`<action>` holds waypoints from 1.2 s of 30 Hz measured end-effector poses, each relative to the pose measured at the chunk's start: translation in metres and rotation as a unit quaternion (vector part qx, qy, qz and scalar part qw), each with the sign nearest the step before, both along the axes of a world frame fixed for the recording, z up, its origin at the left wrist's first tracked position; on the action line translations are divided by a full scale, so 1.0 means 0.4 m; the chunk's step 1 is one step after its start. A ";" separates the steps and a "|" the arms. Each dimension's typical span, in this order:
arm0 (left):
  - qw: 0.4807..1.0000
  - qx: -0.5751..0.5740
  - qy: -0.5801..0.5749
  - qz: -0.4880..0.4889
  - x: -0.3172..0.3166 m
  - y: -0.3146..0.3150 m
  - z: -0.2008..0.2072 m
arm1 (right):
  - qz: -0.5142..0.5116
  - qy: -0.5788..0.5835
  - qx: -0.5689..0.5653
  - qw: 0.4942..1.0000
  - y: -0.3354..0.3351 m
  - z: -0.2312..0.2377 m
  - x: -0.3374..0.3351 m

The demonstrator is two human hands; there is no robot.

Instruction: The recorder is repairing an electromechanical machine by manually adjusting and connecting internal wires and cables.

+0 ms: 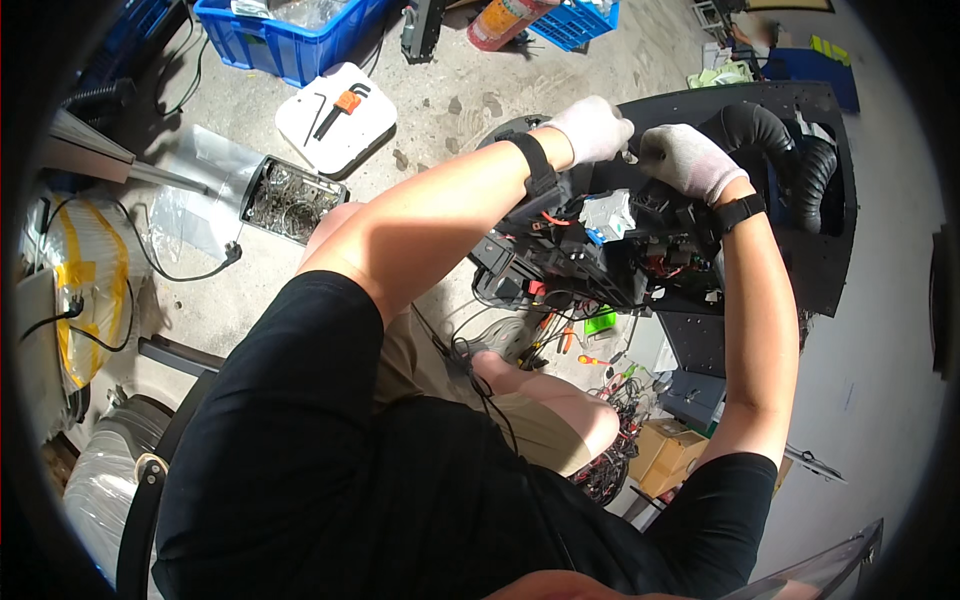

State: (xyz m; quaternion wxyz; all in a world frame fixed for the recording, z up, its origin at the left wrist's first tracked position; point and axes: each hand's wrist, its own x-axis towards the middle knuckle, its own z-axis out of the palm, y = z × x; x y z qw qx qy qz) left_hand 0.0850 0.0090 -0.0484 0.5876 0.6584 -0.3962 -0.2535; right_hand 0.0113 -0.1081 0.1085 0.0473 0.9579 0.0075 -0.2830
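Observation:
Both of my hands wear pale work gloves and are raised over a black machine (pixel 822 258) with an exposed interior of brackets, cables and parts. My left hand (pixel 590 130) is closed, its fingertips pinched together close to my right hand. Fingers curled inward, my right hand (pixel 690 162) is closed just beside it, near a black corrugated hose (pixel 757 128). Whatever lies between the fingers is too small or hidden to make out. Below the hands, a silvery-white wrapped part (pixel 607 215) sits among the machine's wiring.
Hex keys in an orange holder (pixel 347 101) lie on a white stool (pixel 368 128). Nearby stand a tray of screws (pixel 290 200), a blue crate (pixel 290 45) and a red cylinder (pixel 500 22). Tools, tangled cables (pixel 608 455) and a cardboard box (pixel 665 455) lie below the machine.

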 end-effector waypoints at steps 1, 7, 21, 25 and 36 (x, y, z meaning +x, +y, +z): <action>0.983 0.013 0.173 -0.056 -0.002 -0.005 0.000 | -0.007 0.006 0.005 1.000 0.004 0.005 -0.001; 0.999 -0.008 -0.011 0.041 -0.008 0.021 0.056 | -0.015 0.005 0.000 1.000 -0.025 0.004 -0.011; 0.988 0.016 -0.151 0.008 -0.013 0.078 0.084 | -0.043 0.008 0.054 0.998 -0.040 0.020 -0.016; 0.990 -0.031 -0.140 0.000 -0.015 0.064 0.075 | -0.056 0.018 0.056 0.997 -0.037 0.013 -0.019; 0.993 -0.030 -0.109 0.032 -0.009 0.047 0.060 | -0.050 0.023 0.024 0.998 -0.034 0.022 -0.020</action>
